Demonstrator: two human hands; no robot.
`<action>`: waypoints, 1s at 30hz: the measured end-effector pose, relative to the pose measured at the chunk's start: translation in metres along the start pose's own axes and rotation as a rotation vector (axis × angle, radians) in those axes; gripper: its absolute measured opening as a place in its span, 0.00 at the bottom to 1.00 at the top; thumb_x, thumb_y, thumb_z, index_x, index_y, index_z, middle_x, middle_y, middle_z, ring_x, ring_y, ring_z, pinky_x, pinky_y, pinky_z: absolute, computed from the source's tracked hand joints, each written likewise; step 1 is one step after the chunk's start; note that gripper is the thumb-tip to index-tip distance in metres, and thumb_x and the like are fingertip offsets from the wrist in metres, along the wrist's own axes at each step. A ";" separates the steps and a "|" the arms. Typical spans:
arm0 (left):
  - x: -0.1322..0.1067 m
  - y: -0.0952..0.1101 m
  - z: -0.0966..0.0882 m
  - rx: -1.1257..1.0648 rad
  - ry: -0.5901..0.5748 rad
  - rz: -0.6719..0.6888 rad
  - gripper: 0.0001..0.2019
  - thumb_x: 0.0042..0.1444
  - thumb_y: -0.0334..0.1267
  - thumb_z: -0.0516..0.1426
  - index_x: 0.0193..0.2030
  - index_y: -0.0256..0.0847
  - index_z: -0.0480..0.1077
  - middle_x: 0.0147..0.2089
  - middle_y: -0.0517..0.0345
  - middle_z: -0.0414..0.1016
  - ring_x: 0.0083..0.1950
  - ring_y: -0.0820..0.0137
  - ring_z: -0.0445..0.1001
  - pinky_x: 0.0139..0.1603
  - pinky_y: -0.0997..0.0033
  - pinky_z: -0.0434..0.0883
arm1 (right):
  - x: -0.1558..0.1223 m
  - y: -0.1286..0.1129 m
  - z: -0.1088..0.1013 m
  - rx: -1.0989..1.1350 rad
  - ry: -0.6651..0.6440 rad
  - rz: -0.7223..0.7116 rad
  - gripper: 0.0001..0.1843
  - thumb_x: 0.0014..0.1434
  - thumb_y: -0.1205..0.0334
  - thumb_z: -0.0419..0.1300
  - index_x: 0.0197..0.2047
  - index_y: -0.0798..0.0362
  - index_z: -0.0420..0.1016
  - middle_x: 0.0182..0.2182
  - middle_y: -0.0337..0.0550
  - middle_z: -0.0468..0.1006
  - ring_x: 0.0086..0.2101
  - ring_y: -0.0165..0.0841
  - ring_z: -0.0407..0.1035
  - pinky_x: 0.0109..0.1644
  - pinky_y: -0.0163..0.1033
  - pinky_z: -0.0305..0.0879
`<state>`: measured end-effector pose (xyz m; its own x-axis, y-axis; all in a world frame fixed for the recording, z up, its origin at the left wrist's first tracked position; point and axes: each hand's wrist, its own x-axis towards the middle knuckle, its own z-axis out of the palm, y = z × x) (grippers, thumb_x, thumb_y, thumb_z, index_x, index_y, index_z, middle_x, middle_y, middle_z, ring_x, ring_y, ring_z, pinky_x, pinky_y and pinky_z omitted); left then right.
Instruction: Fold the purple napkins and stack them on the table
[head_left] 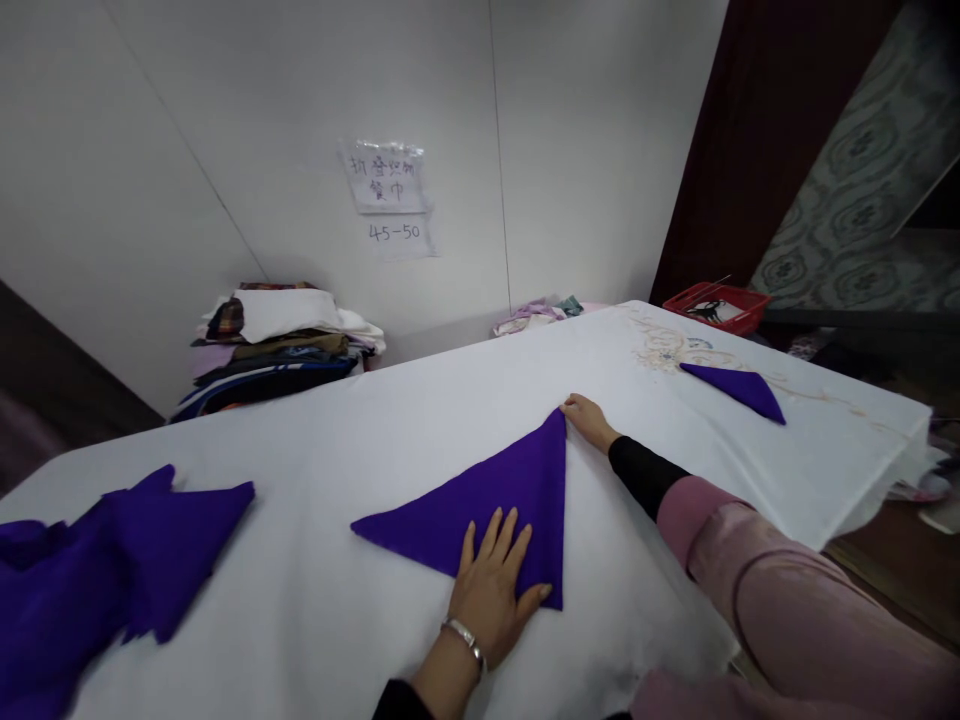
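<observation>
A purple cloth napkin (480,490), folded into a triangle, lies on the white-covered table (322,580) in front of me. My left hand (491,590) rests flat on its lower part with the fingers spread; a silver bracelet circles that wrist. At the napkin's far right corner, my right hand (586,418) pinches the tip between thumb and fingers. The right-hand edge of the napkin runs straight from that corner down towards me.
Loose purple cloths (97,570) are heaped at the left. A smaller folded purple napkin (739,388) lies at the right. Behind it stands a red basket (750,312). Stacked fabrics (292,345) sit against the wall, below a handwritten paper sign (386,180).
</observation>
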<state>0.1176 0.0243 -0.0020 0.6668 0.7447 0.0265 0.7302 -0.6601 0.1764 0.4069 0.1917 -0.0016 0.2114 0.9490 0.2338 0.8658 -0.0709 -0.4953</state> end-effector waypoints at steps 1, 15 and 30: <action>0.000 -0.001 0.000 -0.006 -0.007 -0.005 0.33 0.58 0.59 0.43 0.66 0.47 0.47 0.69 0.53 0.45 0.69 0.56 0.44 0.64 0.38 0.47 | -0.004 -0.003 -0.003 0.003 -0.001 -0.012 0.16 0.60 0.58 0.48 0.46 0.56 0.70 0.53 0.53 0.69 0.54 0.41 0.60 0.56 0.47 0.53; 0.000 -0.003 0.003 0.035 0.013 -0.002 0.32 0.58 0.58 0.43 0.66 0.48 0.47 0.69 0.53 0.47 0.68 0.55 0.46 0.63 0.39 0.49 | -0.110 -0.051 -0.027 0.047 -0.670 -0.752 0.38 0.61 0.40 0.44 0.68 0.51 0.39 0.67 0.48 0.39 0.65 0.39 0.33 0.66 0.50 0.29; -0.003 -0.005 0.008 0.033 0.031 0.016 0.33 0.57 0.56 0.46 0.67 0.49 0.43 0.70 0.54 0.44 0.69 0.55 0.45 0.62 0.38 0.52 | -0.021 -0.008 0.001 -0.255 -0.465 -0.541 0.41 0.60 0.35 0.35 0.67 0.55 0.46 0.66 0.52 0.42 0.64 0.41 0.36 0.65 0.51 0.35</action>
<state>0.1131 0.0252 -0.0109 0.6742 0.7361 0.0593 0.7241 -0.6747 0.1431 0.3954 0.1722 -0.0038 -0.4371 0.8993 -0.0156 0.8844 0.4266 -0.1892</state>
